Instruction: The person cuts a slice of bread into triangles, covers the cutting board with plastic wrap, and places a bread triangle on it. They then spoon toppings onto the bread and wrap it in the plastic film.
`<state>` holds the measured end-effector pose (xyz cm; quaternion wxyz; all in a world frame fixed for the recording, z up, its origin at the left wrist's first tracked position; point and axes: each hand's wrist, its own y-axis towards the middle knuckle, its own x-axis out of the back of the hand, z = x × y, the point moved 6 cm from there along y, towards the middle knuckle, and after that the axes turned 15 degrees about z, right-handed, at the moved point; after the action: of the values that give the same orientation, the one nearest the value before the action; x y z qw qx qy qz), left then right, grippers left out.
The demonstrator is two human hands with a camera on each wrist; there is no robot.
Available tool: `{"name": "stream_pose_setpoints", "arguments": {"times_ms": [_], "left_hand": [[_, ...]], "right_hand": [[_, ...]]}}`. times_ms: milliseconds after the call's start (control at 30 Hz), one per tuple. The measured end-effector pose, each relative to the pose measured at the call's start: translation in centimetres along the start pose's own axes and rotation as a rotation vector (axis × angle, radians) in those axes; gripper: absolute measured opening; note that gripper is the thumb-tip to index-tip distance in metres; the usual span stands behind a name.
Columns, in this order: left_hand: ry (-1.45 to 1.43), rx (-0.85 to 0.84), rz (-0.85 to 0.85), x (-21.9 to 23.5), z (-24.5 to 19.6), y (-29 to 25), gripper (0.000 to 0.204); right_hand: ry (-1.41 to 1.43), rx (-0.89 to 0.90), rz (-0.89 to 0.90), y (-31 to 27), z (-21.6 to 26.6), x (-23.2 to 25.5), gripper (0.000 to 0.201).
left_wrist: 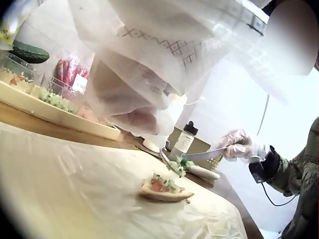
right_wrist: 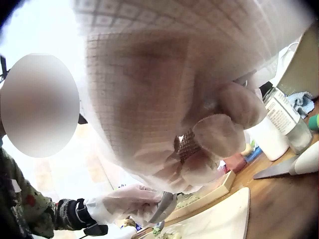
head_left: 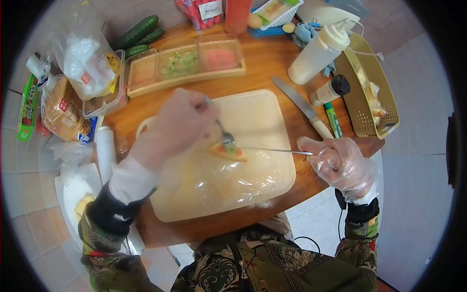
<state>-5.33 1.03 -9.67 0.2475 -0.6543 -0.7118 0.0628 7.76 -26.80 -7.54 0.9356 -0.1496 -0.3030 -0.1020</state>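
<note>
My gloved left hand [head_left: 177, 126] grips a metal spoon [head_left: 227, 138] by its handle, and the bowl points down over a small piece of bread [head_left: 229, 154]. Red and green diced topping covers that bread in the left wrist view, with more green bits on the spoon [left_wrist: 173, 166] just above it. In my right hand [head_left: 340, 163], also in a clear plastic glove, is a slim metal blade [head_left: 277, 150] whose tip reaches toward the bread. Its handle is mostly hidden by the fingers. Under the bread lies a cream cutting board [head_left: 255, 109] partly covered in clear film.
Behind the board stands a tray [head_left: 187, 82] of diced fillings in three compartments. A large knife [head_left: 304, 104], squeeze bottle [head_left: 318, 53], seasoning jar [head_left: 331, 90] and basket [head_left: 362, 97] stand right. Bagged bread [head_left: 65, 109] and cucumbers [head_left: 138, 31] sit left and back left.
</note>
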Motion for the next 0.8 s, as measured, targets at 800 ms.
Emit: {"name": "stream_pose_setpoints", "arguments": {"times_ms": [800], "left_hand": [[0.093, -0.018, -0.030, 1.4, 1.9, -0.2, 0.031]], "right_hand": [[-0.427, 0.231, -0.050, 2.1, 2.5, -1.6, 0.022]]}}
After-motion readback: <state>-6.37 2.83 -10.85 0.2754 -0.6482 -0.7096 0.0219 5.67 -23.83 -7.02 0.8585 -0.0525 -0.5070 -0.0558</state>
